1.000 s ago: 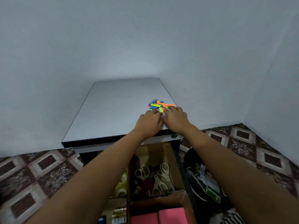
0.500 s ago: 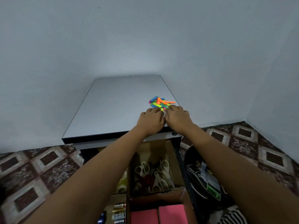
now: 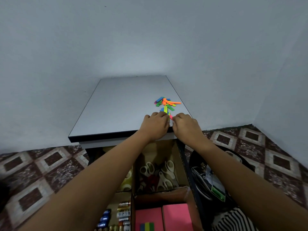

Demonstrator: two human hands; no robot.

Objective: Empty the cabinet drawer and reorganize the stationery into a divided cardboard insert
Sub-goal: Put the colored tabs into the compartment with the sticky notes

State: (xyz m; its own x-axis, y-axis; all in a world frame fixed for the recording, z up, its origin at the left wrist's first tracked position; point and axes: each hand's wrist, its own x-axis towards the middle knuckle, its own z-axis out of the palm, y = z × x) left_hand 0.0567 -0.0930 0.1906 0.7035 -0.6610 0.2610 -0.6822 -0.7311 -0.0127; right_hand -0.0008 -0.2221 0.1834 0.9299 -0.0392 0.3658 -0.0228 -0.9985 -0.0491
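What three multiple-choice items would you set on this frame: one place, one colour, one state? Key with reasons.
1. Where does the loose pile of coloured strips lie?
A. on a shelf
B. on the cabinet top, near its right edge
C. on the floor

2. What colour are the two pads at the near end of the cardboard insert?
A. white
B. blue
C. pink

3. What state is the drawer in?
A. pulled out, contents showing
B. shut
C. lifted onto the cabinet top

Key:
1 B: the strips rest on the grey top, close to its right edge.
2 C: both pads are plainly pink.
3 A: scissors and batteries show in compartments below the top's front edge.
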